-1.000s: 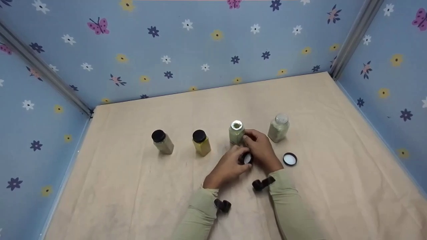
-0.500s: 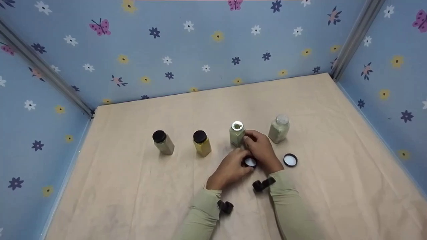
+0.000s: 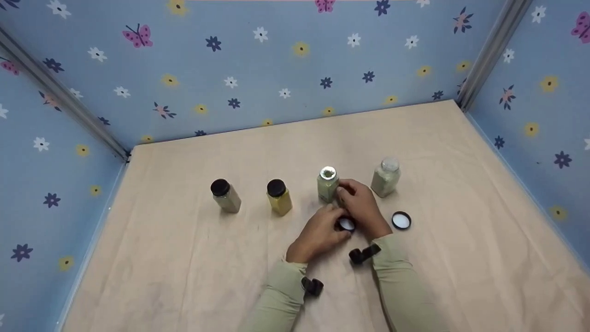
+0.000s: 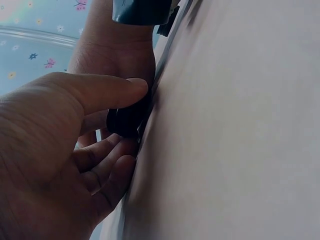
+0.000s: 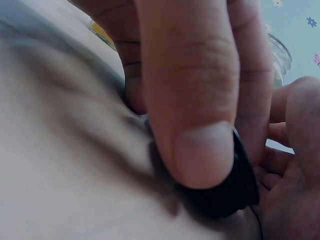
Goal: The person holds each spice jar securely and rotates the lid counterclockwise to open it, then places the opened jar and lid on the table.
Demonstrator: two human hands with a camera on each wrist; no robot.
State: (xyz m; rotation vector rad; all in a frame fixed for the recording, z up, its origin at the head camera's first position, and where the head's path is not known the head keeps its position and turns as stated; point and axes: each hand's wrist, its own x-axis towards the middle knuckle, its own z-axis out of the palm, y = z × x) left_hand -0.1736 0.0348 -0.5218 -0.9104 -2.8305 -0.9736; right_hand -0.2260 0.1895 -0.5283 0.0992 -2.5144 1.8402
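Observation:
My left hand pinches a black screw lid low over the table, its white lining facing up. In the right wrist view a thumb presses against the dark rim of this lid. Just beyond, my right hand holds the lower right side of an uncapped jar of green powder; its far fingers are hidden. The jar stands upright, with a silvery ring around its mouth. The left wrist view shows the left hand with its thumb over the lid.
To the right stands a jar of pale green powder, its black cap off; a second black lid lies lining up before it. Two black-capped jars, one yellow and one greyish, stand left. Patterned blue panels border the cloth-covered table.
My left hand has shifted slightly right and down with the lid, which has tipped flatter toward the table. The right hand and the jars stay where they were.

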